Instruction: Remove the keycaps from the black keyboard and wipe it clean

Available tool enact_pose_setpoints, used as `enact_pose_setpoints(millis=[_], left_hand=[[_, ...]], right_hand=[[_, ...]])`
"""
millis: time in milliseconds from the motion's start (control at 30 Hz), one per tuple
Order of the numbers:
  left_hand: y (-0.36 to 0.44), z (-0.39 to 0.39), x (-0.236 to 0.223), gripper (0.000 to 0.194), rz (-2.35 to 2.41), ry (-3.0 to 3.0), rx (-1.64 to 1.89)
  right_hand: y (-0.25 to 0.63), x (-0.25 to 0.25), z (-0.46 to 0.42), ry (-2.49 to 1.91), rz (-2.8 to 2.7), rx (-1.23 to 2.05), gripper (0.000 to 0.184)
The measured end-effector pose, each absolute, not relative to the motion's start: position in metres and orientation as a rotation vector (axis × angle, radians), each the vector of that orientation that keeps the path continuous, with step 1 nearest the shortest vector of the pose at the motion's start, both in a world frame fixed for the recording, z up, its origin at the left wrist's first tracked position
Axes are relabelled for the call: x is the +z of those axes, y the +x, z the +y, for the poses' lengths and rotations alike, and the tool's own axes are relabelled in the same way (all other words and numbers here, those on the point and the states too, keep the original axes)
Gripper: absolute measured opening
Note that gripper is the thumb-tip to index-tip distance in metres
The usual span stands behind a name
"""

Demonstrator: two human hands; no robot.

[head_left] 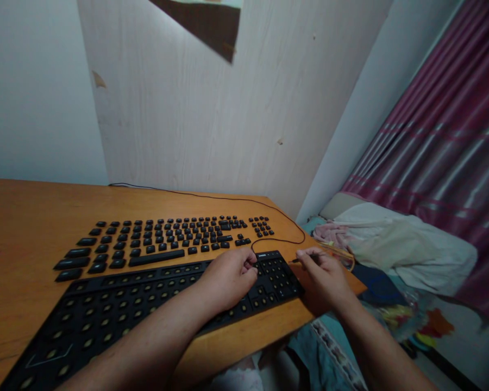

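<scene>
A black keyboard without most of its keycaps lies along the front of the wooden desk, with round pale key spots showing in its sockets. Over its right half rests my left hand, fingers curled together. Whatever they pinch, if anything, is hidden. My right hand is just off the keyboard's right end, closed around a thin dark stick-like tool whose tip points left. The tool's exact kind is too small to tell. Behind the keyboard, removed black keycaps are laid out in rows in keyboard order.
A thin black cable runs from the keyboard around the desk's right side and along the wall. Beyond the desk's right edge are a bed with rumpled white bedding, plastic bags and a purple curtain.
</scene>
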State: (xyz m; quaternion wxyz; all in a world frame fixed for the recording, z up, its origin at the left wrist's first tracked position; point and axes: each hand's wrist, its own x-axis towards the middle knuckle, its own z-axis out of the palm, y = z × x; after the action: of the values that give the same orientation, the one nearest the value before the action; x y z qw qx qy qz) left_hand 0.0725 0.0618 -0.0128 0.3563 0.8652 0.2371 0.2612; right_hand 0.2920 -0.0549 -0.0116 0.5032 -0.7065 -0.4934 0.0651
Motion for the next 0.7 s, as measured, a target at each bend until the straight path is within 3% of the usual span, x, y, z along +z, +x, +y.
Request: enact_pose_setpoints(millis=[100, 500, 700], left_hand=[[0.072, 0.062, -0.013, 0.016, 0.606, 2.238, 0.683], [0.073, 0.061, -0.013, 0.016, 0.644, 2.271, 0.662], [0.072, 0.061, -0.013, 0.015, 0.642, 2.295, 0.666]], right_hand=[[0.293, -0.002, -0.056, -1.732, -1.234, 0.045, 0.037], [0.296, -0.022, -0.05, -1.732, -1.158, 0.294, 0.032], [0.295, -0.024, -0.046, -1.743, -1.171, 0.201, 0.028]])
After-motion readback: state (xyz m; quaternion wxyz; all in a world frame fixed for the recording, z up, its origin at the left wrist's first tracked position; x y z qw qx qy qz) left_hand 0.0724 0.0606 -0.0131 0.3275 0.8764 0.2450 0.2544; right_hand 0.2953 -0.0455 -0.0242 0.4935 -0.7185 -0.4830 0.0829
